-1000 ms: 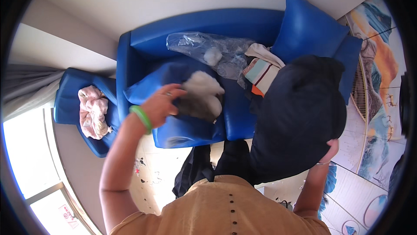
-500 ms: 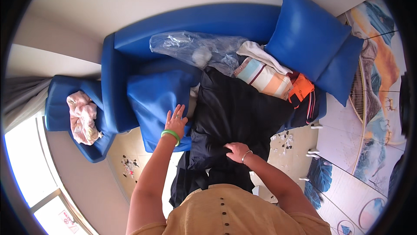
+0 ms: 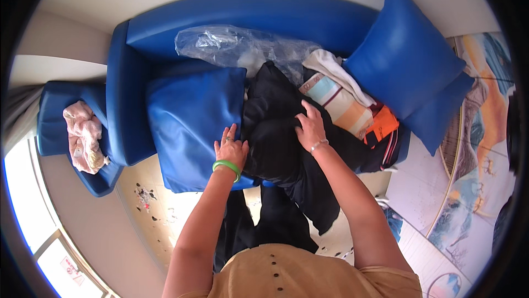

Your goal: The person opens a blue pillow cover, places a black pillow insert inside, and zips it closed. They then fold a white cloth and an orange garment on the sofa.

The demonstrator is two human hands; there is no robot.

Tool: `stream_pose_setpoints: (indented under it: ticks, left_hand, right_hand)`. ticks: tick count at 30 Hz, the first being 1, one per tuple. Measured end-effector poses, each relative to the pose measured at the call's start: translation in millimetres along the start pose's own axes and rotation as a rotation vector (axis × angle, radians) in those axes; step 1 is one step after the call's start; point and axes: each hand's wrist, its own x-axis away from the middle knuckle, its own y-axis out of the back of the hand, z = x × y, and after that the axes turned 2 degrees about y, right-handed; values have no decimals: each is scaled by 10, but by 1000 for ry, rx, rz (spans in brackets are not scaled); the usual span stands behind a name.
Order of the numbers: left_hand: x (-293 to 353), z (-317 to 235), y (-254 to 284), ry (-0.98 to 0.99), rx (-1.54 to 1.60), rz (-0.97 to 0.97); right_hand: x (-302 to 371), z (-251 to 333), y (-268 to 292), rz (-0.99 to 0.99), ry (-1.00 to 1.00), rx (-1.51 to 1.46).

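A black garment (image 3: 270, 149) lies bunched on the blue sofa, one part of it spreading right and hanging over the front edge. Beside it on the left sits a large blue cushion (image 3: 193, 127) with a smooth, leather-like cover. My left hand (image 3: 231, 150), with a green bangle at the wrist, rests with fingers stretched out where the cushion meets the black cloth. My right hand (image 3: 312, 128) is over the right part of the garment, its fingers apart and nothing visibly gripped.
Behind the garment lies a clear plastic bag (image 3: 220, 44). To the right are a striped cloth (image 3: 339, 105), a white cloth (image 3: 344, 77), an orange item (image 3: 382, 125) and a tilted blue pillow (image 3: 408, 55). A pink cloth (image 3: 82, 138) lies on a blue seat at left. Scraps (image 3: 144, 196) litter the floor.
My right hand has let go of the garment's near edge and moved farther away over it. The black cloth is more bunched, with a part now hanging down at the front. The cushion shows more fully.
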Motion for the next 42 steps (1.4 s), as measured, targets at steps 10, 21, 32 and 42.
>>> stream_pose_setpoints:
  ticks: [10, 21, 32, 42]
  left_hand:
    - [-283, -225, -33, -253, 554, -326]
    - [38, 65, -1073, 428, 457, -648]
    - [-480, -52, -1227, 833, 413, -498]
    - [-444, 291, -1863, 519, 200, -500]
  right_hand:
    - [-1088, -862, -1019, 453, -152, 14]
    - [433, -622, -289, -99, -347, -397]
    - [613, -720, 1089, -515, -181, -109]
    - [607, -327, 833, -403, -95, -88]
